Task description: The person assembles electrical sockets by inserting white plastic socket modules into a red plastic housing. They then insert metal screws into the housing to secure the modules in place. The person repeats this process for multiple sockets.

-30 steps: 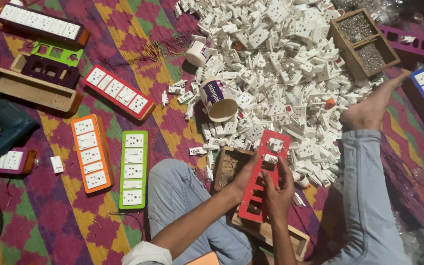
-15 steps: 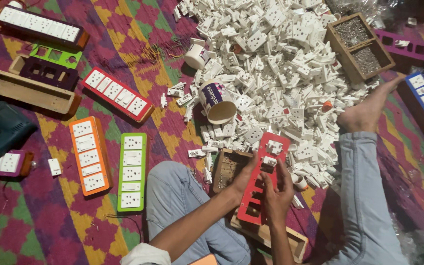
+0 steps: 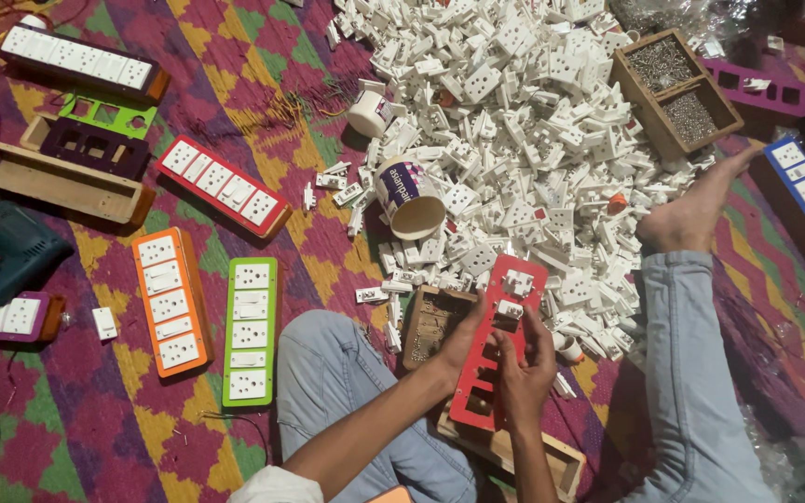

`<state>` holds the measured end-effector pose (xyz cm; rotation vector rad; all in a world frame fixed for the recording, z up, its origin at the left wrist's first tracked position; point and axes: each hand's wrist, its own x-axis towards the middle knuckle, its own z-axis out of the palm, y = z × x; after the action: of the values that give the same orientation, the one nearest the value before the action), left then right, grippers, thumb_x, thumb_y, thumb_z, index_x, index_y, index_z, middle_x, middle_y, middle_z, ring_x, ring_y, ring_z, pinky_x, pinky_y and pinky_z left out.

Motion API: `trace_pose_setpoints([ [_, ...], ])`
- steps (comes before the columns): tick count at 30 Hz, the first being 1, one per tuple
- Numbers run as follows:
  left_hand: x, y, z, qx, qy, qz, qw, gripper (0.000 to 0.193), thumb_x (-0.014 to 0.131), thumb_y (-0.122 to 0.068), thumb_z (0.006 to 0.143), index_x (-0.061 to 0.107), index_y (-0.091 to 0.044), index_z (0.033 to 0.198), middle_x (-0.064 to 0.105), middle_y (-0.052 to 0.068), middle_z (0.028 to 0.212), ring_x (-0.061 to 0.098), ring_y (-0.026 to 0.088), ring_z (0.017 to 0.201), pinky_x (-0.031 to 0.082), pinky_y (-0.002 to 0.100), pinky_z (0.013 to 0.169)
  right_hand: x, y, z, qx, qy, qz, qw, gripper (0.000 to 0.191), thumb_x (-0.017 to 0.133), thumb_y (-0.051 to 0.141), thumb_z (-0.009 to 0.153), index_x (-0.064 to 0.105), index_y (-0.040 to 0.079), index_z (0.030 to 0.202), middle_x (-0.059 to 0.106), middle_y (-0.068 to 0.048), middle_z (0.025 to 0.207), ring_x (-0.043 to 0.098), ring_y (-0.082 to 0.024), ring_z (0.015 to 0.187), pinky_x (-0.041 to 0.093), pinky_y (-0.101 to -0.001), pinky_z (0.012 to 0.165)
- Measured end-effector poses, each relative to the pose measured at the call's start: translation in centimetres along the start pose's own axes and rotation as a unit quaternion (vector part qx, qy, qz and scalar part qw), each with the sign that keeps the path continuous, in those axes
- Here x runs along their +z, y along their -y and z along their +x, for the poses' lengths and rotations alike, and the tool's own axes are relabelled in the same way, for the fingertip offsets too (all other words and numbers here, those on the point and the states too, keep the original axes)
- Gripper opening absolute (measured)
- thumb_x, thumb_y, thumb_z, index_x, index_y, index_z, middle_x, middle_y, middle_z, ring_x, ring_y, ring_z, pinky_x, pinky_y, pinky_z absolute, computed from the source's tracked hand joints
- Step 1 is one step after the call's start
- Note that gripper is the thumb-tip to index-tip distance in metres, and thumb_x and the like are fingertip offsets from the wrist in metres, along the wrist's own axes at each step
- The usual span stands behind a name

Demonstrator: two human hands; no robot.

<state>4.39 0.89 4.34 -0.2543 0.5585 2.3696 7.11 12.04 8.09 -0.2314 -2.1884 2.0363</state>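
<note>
A red switchboard plate [image 3: 498, 346] with rectangular cut-outs stands tilted over a wooden box frame [image 3: 566, 461] between my legs. My left hand [image 3: 463, 340] grips its left edge. My right hand [image 3: 528, 368] holds its right edge, fingers pressing a white socket module [image 3: 511, 309] into a cut-out. Another white module [image 3: 518, 282] sits in the top slot. A big heap of white socket and switch modules [image 3: 524, 121] lies just beyond the plate.
Finished boards lie on the patterned mat to the left: orange [image 3: 170, 302], green [image 3: 250, 331], red [image 3: 223, 185]. A blue drill [image 3: 11, 256], open wooden boxes [image 3: 53, 182], paper cups [image 3: 409, 197], a screw box [image 3: 675, 91] and my bare foot [image 3: 691, 214] surround the spot.
My hands and the red plate have hardly moved. My right fingers have shifted slightly on the white module in the plate.
</note>
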Motion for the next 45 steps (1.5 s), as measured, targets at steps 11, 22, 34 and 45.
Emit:
trace_pose_setpoints([
  [11, -1.4, 0.5, 0.9, 0.000, 0.030, -0.006, 1.000, 0.100, 0.050, -0.088, 0.085, 0.059, -0.006, 0.141, 0.070, 0.017, 0.109, 0.073, 0.024, 0.092, 0.062, 0.038, 0.085, 0.3, -0.6, -0.3, 0.052, -0.030, 0.027, 0.998, 0.052, 0.069, 0.007, 0.089, 0.044, 0.009, 0.134, 0.060, -0.008, 0.121, 0.068, -0.013, 0.091, 0.059, -0.0230, 0.071],
  [22, -1.2, 0.1, 0.8, 0.007, 0.005, 0.021, 1.000, 0.097, 0.050, -0.087, 0.078, 0.060, -0.012, 0.139, 0.072, 0.013, 0.105, 0.073, 0.024, 0.090, 0.062, 0.039, 0.082, 0.2, -1.5, -0.1, 0.007, -0.030, -0.046, 0.998, 0.048, 0.069, 0.005, 0.091, 0.050, 0.006, 0.135, 0.058, -0.004, 0.128, 0.066, -0.011, 0.095, 0.055, -0.0214, 0.070],
  [34, -2.7, 1.3, 2.9, 0.128, 0.002, 0.155, 0.980, 0.082, 0.041, -0.069, 0.115, 0.030, 0.006, 0.145, 0.051, 0.019, 0.119, 0.054, 0.030, 0.114, 0.043, 0.051, 0.114, -1.6, -2.8, -0.1, -0.115, 0.003, -0.142, 0.983, 0.038, 0.051, 0.027, 0.119, 0.047, 0.001, 0.147, 0.056, -0.019, 0.149, 0.058, -0.026, 0.135, 0.046, -0.0382, 0.113],
  [45, -3.7, 1.2, 3.7, 0.159, 0.006, 0.137, 0.978, 0.067, 0.063, -0.049, 0.103, 0.033, -0.010, 0.148, 0.054, 0.015, 0.139, 0.057, 0.026, 0.126, 0.053, 0.042, 0.110, -4.8, -5.2, 1.5, 0.104, -0.024, 0.124, 0.987, 0.039, 0.065, 0.015, 0.108, 0.051, 0.001, 0.141, 0.069, -0.004, 0.116, 0.069, -0.012, 0.101, 0.059, -0.0290, 0.093],
])
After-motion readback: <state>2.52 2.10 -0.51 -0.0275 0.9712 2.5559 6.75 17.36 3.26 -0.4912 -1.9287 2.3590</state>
